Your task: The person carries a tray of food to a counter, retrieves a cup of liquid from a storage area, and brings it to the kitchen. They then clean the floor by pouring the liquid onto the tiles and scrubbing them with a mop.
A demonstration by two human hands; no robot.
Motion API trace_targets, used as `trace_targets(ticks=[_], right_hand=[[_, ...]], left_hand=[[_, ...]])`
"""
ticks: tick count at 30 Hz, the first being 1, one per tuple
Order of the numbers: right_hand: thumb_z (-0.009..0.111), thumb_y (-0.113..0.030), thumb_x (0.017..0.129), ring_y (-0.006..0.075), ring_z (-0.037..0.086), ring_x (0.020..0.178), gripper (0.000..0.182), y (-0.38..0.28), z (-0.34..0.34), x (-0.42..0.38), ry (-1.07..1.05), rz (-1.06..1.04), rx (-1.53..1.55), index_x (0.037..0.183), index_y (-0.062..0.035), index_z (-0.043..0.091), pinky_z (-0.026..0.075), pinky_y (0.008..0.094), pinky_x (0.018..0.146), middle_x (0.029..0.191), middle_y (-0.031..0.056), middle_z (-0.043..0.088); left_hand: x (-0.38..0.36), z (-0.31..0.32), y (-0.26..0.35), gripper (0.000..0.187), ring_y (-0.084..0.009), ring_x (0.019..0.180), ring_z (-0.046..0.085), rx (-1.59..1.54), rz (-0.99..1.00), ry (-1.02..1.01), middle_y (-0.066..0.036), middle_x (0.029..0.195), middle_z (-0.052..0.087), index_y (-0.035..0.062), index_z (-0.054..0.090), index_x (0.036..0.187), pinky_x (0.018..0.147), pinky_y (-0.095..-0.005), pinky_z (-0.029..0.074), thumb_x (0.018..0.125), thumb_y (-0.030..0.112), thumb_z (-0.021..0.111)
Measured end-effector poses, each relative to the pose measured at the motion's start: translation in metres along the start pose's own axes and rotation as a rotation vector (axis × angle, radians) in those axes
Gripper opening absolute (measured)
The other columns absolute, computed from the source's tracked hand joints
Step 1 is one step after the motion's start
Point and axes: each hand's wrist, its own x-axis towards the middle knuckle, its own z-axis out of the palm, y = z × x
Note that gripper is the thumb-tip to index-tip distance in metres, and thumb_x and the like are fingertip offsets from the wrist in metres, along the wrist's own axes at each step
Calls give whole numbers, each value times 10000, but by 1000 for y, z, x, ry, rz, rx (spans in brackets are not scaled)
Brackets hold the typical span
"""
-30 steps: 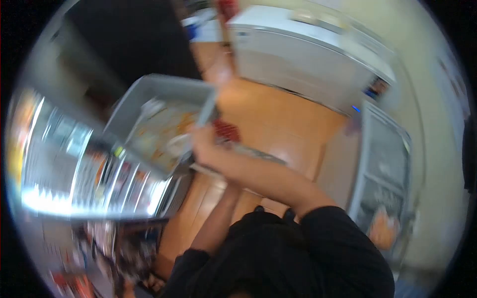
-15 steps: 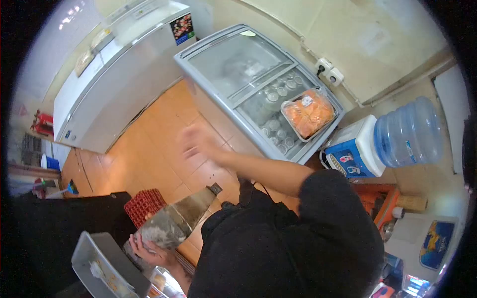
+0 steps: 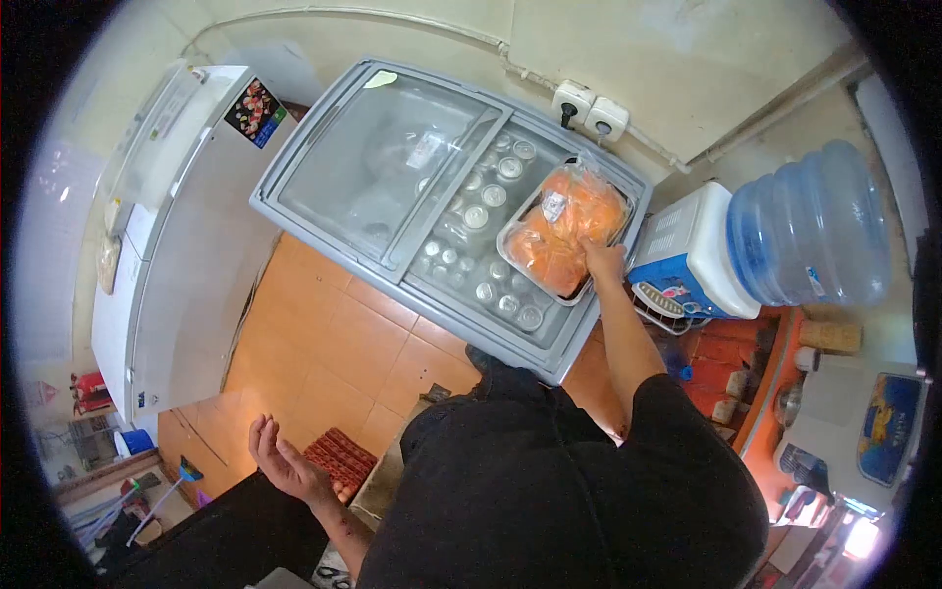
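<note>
My right hand (image 3: 604,263) reaches to the lower right side of a plastic-wrapped tray of orange pieces (image 3: 561,224), its fingers closed on the wrap. The tray rests on the glass top of a grey chest cooler (image 3: 407,280), with cans (image 3: 476,216) visible under the glass. At the lower left, my left hand (image 3: 287,465) is raised with its fingers apart and nothing in it. A red egg tray (image 3: 339,457) lies close to that hand.
A water dispenser (image 3: 695,257) with a large blue bottle (image 3: 807,236) stands right of the cooler. A white freezer (image 3: 191,265) is at the left. Orange shelving (image 3: 775,378) stands at the right. Tiled floor (image 3: 319,324) lies between freezer and cooler.
My right hand has moved right, onto the wrapped tray. My left hand has come away from the grey, narrow-ended object it was touching. The view has shifted towards the cooler.
</note>
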Motion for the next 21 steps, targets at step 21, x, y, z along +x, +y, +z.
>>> trace_targets(ticks=[21], right_hand=[[597,-139,799,256,519,891,351,-243,206,-203,-124,-946,103,1104,0,490,408,358,831,995,135,527]], left_hand=[[91,-104,-372,240,-117,755,558,-125,-724,700,-46,834,591,-9,586,980,683,-251,467,944,190,458]])
